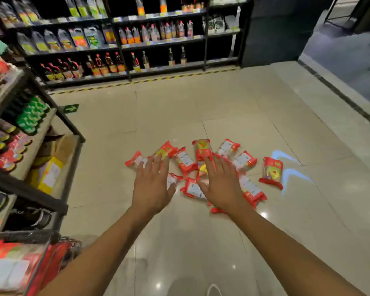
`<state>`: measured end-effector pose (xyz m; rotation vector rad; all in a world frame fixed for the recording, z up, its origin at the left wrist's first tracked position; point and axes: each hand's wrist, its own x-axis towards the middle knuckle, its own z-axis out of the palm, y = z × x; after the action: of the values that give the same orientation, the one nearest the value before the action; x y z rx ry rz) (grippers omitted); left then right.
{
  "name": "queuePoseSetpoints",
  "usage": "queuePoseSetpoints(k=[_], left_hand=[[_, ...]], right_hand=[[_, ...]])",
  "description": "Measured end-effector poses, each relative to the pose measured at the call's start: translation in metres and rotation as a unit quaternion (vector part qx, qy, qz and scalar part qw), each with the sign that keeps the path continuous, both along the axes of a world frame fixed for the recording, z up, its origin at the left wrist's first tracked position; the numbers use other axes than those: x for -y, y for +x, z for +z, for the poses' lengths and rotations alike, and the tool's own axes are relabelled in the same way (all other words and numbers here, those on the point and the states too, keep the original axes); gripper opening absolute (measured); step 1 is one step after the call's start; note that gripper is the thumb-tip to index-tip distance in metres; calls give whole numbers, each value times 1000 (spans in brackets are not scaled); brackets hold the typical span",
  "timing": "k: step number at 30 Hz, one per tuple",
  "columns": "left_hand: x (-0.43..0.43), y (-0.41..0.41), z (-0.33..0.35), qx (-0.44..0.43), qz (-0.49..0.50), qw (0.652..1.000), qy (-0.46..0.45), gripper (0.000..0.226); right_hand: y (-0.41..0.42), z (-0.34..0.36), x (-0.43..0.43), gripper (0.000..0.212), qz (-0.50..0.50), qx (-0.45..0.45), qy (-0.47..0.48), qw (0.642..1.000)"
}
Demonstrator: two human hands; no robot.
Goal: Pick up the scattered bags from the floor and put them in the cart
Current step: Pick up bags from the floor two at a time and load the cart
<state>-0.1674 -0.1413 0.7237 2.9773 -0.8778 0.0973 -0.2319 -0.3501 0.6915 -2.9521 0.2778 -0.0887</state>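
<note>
- Task status: early, by my reading. The scattered bags (201, 167) lie on the floor (222, 103) at centre frame; neither hand carries one.
- Bags on floor, count: I make out about twelve red-and-clear packets, but my hands cover part of the cluster, so I cannot give a firm figure. One lies apart at centre right (272, 172); one shows only as a red corner under my right wrist (217, 210).
- Cart (41, 263): lower left of frame, one item, only its wire side and rim in view. Red packaging shows behind the wire, possibly bags already loaded; too blurred for me to count or confirm.
- Left hand (152, 186): one, stretched out over the left part of the cluster, grip wide, fingers spread and flat, holding nothing. I cannot tell whether it touches a bag.
- Right hand (220, 184): one, over the middle of the cluster, grip wide, fingers spread, holding nothing. Contact likewise unclear.
- Remaining work, as I judge it: every bag visible on the floor has yet to be gathered and carried to the cart at lower left.
- Surroundings: shelving with bottles (137, 39) across the top of frame; a second shelf unit (30, 146) at left, between the cart and the far wall; a green arrow sticker (70, 108) on the floor at mid-left.
</note>
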Motion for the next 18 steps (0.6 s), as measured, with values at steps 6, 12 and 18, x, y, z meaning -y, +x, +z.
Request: queuePoseSetpoints(k=[6,12,18], left_hand=[[31,70,-45,-25,-5,1000,17,72],[34,179,-138,-92,-33,994,40,74],[41,292,-257,-138,-13,989,56,76]], right_hand=[[66,-46,26,80,19,-79,5,997],[158,-115,43,79,11,-166,8,986],[257,-222,71,78,10,-223,-14,975]])
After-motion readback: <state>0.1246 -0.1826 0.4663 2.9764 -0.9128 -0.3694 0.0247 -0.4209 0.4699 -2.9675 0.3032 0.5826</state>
